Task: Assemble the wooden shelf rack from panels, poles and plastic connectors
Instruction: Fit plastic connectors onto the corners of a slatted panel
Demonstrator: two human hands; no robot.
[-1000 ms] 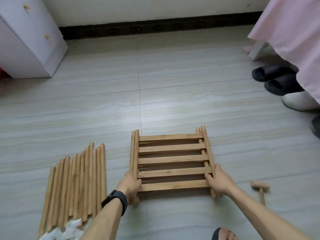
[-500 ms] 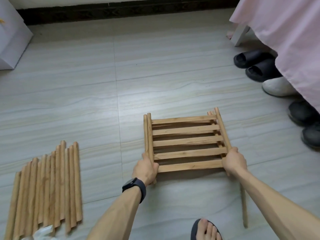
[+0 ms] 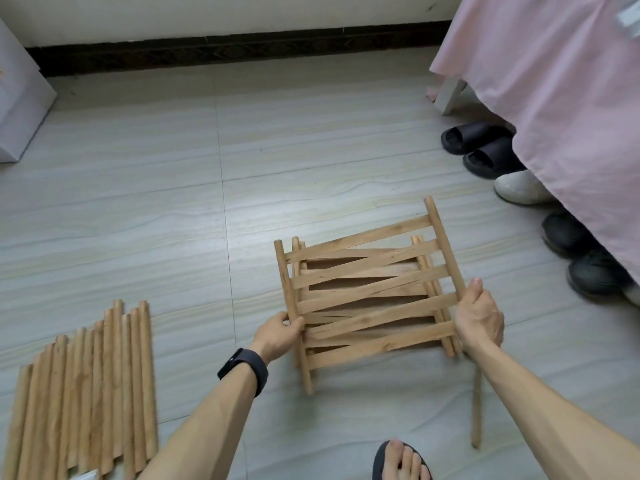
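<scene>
A stack of slatted wooden panels (image 3: 367, 292) lies on the floor right of centre. The top panel is lifted and twisted clockwise against the ones beneath. My left hand (image 3: 277, 332) grips the left side rail of the top panel near its lower end. My right hand (image 3: 479, 315) grips the right side rail, thumb pointing up along it. A row of wooden poles (image 3: 86, 393) lies side by side at the lower left. One loose pole (image 3: 477, 407) lies on the floor under my right forearm.
A bed with a pink cover (image 3: 561, 98) fills the upper right, with black slippers (image 3: 481, 147), a white shoe (image 3: 519, 187) and dark shoes (image 3: 581, 258) along its edge. A white cabinet (image 3: 17, 98) stands at the upper left. My sandalled foot (image 3: 401, 460) is at the bottom.
The top panel has come up off the stack and turned clockwise in both hands. The view has shifted to the right, so the poles sit further left.
</scene>
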